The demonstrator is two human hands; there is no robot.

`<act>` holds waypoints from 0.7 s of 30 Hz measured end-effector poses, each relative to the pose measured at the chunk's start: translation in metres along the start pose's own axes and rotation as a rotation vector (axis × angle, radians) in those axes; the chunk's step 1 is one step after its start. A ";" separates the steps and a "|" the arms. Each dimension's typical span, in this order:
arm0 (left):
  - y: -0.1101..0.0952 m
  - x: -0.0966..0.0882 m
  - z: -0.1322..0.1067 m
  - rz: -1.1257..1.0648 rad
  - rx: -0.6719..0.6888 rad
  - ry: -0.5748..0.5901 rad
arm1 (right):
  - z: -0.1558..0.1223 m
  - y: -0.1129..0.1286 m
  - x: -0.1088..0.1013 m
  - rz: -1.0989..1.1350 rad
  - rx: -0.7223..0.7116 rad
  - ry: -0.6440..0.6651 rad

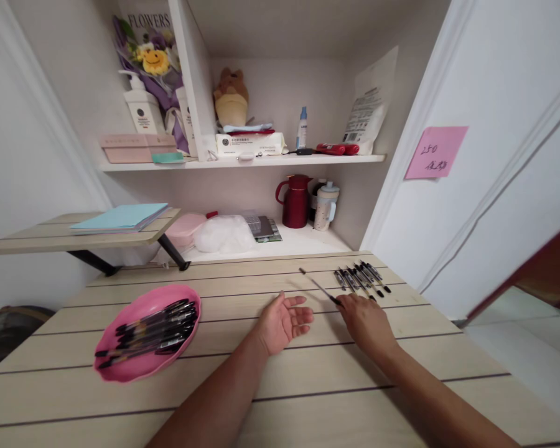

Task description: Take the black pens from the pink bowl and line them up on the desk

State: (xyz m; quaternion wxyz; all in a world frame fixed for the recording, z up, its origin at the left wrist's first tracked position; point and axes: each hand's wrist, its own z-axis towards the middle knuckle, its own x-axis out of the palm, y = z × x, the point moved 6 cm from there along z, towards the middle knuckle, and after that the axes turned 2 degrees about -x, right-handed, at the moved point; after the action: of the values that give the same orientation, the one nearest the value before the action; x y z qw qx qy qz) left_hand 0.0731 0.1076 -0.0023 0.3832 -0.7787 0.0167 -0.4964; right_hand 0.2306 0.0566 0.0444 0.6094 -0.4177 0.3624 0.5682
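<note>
My right hand (pixel 366 323) is closed on the dark end of a slim pen (pixel 320 287), whose thin far end points up and to the left above the tabletop. My left hand (pixel 284 322) is open, palm turned up and fingers loosely curled, with nothing in it. Just beyond my right hand, several black-and-clear pens (pixel 358 277) lie side by side in a row. To the left, a pink bowl (pixel 144 300) with a wavy rim holds a heap of more such pens (pixel 158 330).
Slatted wooden tabletop (pixel 280 386) under both hands. A small raised shelf (pixel 37 230) at left carries a blue notebook (pixel 121 218). Behind stands a white cabinet with a red jug (pixel 296 202), a lidded cup (pixel 326 206) and a plastic bag (pixel 224 234). A wall closes off the right.
</note>
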 end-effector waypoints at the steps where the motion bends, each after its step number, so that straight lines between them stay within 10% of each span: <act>1: 0.000 -0.001 0.001 -0.008 -0.001 -0.008 | 0.003 -0.010 0.008 0.004 0.086 0.042; 9: 0.005 -0.001 0.002 0.018 -0.015 -0.038 | 0.020 -0.042 0.039 0.002 0.376 0.286; 21: -0.003 0.004 -0.002 0.183 0.172 -0.151 | 0.018 -0.028 0.024 -0.023 0.258 0.171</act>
State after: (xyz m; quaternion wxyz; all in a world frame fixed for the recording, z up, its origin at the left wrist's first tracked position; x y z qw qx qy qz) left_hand 0.0731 0.1069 0.0032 0.4925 -0.7734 0.0162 -0.3988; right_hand 0.2603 0.0824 0.0322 0.6314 -0.3872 0.4780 0.4722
